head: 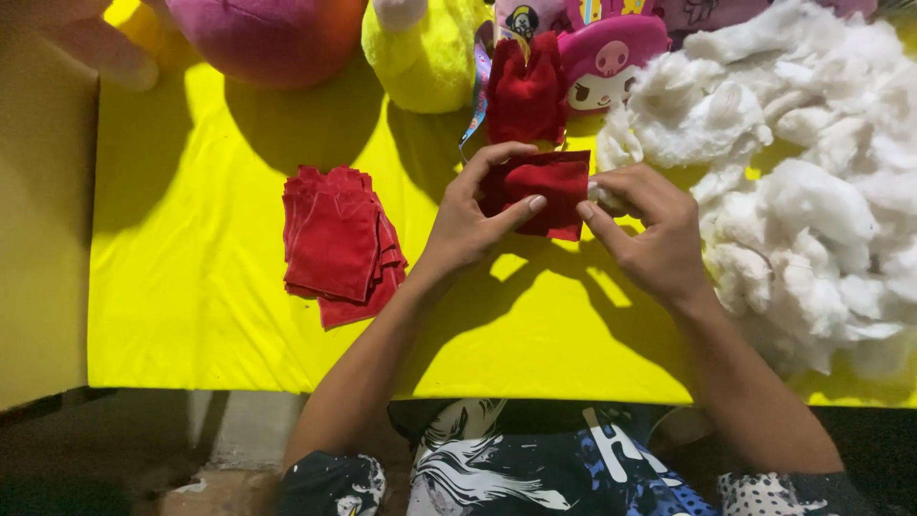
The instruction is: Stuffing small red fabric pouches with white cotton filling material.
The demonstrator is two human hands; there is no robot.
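We see a yellow bench (210, 315) with soft things on it. Our left hand (473, 225) grips a small red cloth pouch (546, 191), thumb on its front and fingers curled over its top edge. Our right hand (645, 229) pinches the pouch's right side, and a bit of white stuffing peeks out between its fingers. The pouch sits above the middle of the bench, between both hands. Left of the pouch lies a stack of red cloth pieces (339, 244), well apart from it. Right of the pouch is a big heap of white fluff (812, 162), just beside our right hand. Behind the pouch stand a stuffed red pouch (525, 91) and plush toys (425, 48).
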